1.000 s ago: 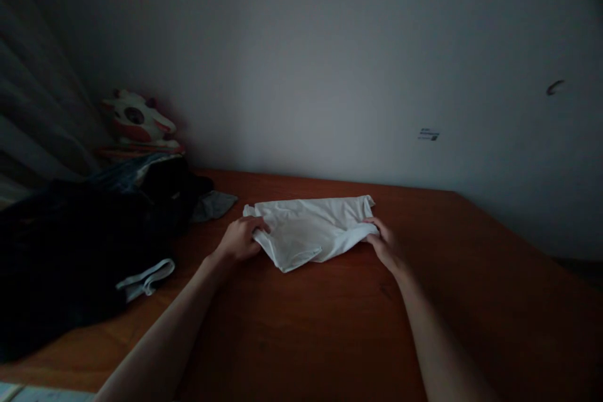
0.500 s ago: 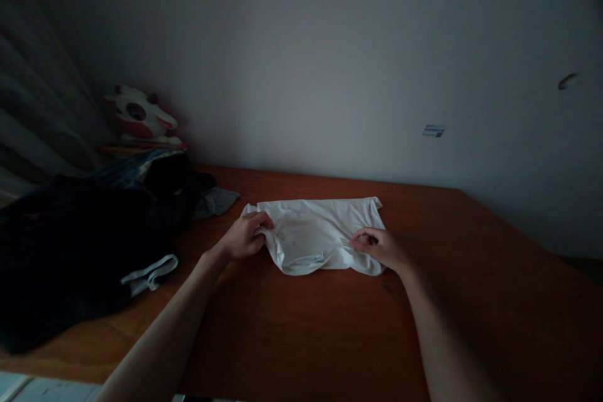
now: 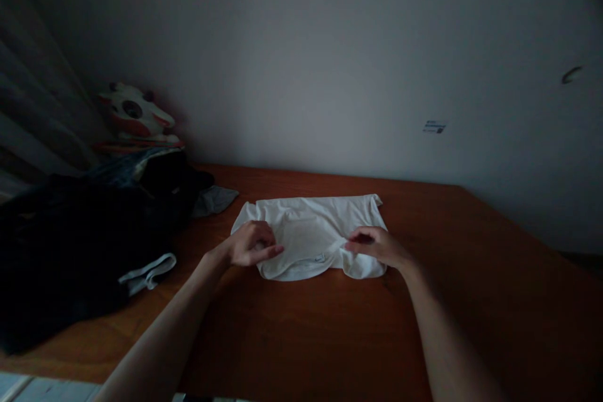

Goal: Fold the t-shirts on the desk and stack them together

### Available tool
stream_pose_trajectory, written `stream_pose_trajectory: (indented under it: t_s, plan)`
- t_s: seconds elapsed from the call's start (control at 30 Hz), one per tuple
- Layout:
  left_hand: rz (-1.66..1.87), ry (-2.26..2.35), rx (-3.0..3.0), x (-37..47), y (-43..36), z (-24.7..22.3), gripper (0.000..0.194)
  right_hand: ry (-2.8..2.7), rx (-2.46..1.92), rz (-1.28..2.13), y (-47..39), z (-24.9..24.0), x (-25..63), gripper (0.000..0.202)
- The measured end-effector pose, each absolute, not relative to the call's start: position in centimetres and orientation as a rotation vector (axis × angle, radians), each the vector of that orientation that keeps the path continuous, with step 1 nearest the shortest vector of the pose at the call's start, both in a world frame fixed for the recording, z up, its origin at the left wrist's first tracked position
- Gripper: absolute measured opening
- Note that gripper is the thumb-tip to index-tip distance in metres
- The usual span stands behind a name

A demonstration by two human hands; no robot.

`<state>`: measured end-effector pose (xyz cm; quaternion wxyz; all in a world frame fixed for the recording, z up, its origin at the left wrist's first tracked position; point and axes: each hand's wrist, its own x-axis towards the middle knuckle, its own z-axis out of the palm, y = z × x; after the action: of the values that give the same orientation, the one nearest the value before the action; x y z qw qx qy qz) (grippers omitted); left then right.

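A white T-shirt [image 3: 306,229] lies folded on the wooden table, its neckline with a small label toward me. My right hand [image 3: 377,245] pinches the fabric near the right side of the neckline, drawing creases toward the fingertips. Over the shirt's left side is my left hand [image 3: 252,244], its thumb stretched out and apart from the loosely bent fingers, with no cloth between them. The left sleeve edge lies partly behind that hand.
Dark clothes [image 3: 70,245] are heaped at the left, with a white band [image 3: 151,270] and a grey cloth [image 3: 214,200] poking out. A cow-like toy [image 3: 134,112] stands behind them. The wooden table [image 3: 306,333] meets a wall [image 3: 301,63] at the back.
My left hand has let go of the shirt's left edge and its thumb has spread. That edge now lies flatter and further out. My right hand keeps its pinch, slightly further left.
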<state>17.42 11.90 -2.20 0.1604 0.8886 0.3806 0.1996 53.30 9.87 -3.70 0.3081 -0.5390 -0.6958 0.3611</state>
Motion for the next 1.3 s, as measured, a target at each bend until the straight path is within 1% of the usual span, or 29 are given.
stream_pose_trajectory:
  t_s: [0.1,0.2,0.4,0.67,0.73,0.8,0.9,1.0,1.1,1.17,1.27,1.3]
  plan:
    - [0.420,0.915,2.632,17.4,11.9,-1.1,0.037,-1.923,-1.407,0.956,9.9,-3.9,52.8,0.036]
    - [0.374,0.931,2.704,17.8,11.9,-0.6,0.043,-1.931,-1.379,0.954,10.0,-3.8,52.8,0.037]
    - [0.407,0.862,2.762,18.6,11.4,-0.9,0.042,-1.605,-1.314,0.985,9.9,-3.0,52.9,0.044]
    - [0.486,0.843,2.781,18.4,11.8,-1.4,0.026,-1.123,-1.185,0.736,10.9,-3.6,53.5,0.047]
    - [0.563,0.877,2.802,18.3,12.2,-1.9,0.020,-1.027,-1.162,0.673,11.1,-3.7,53.6,0.048]
    - [0.749,1.005,2.766,18.3,12.7,-2.4,0.019,-0.971,-1.162,0.654,11.2,-3.7,53.6,0.049]
    - [1.109,1.303,2.546,18.4,13.1,-2.5,0.025,-0.956,-1.170,0.721,11.4,-3.8,53.4,0.053]
    - [1.239,1.512,2.337,18.3,13.5,-2.5,0.033,-1.074,-1.145,0.677,11.7,-4.2,53.2,0.052]
    - [1.177,1.574,2.351,18.1,13.9,-2.9,0.037,-1.386,-1.226,0.421,11.9,-5.2,53.3,0.048]
    - [1.066,1.548,2.438,18.0,14.1,-3.6,0.038,-1.597,-1.335,0.266,12.0,-6.2,53.3,0.051]
    - [0.791,1.486,2.534,17.8,14.0,-4.6,0.039,-1.755,-1.500,0.221,12.0,-7.5,53.6,0.063]
    - [0.701,1.469,2.559,17.8,13.9,-4.8,0.044,-1.778,-1.545,0.245,12.0,-7.7,53.6,0.064]
